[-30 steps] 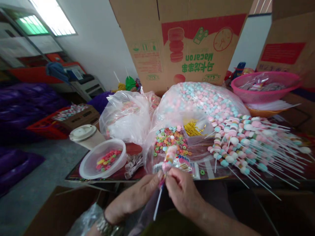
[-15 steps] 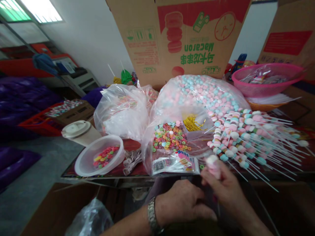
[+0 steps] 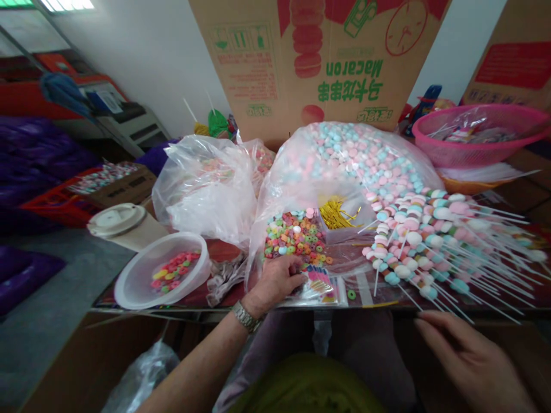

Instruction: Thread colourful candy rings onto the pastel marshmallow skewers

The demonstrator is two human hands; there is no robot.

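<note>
Tabletop (image 3: 224, 250) carries many colourful ring candies (image 3: 295, 238) in a plastic bag. Left hand (image 3: 278, 280) lies loosely curled just below these candies, on small printed packets (image 3: 322, 285); I cannot tell if it grasps something. Right hand (image 3: 471, 358) is open, empty, near marshmallow skewers (image 3: 434, 246).

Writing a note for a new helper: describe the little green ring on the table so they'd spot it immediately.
Find the big clear bag of pink and blue sweets on the table. Near the table's front edge, right of the left hand, sits a printed packet. Just beyond that packet lies a small green ring, alone, apart from the colourful rings heaped in a bag.
</note>
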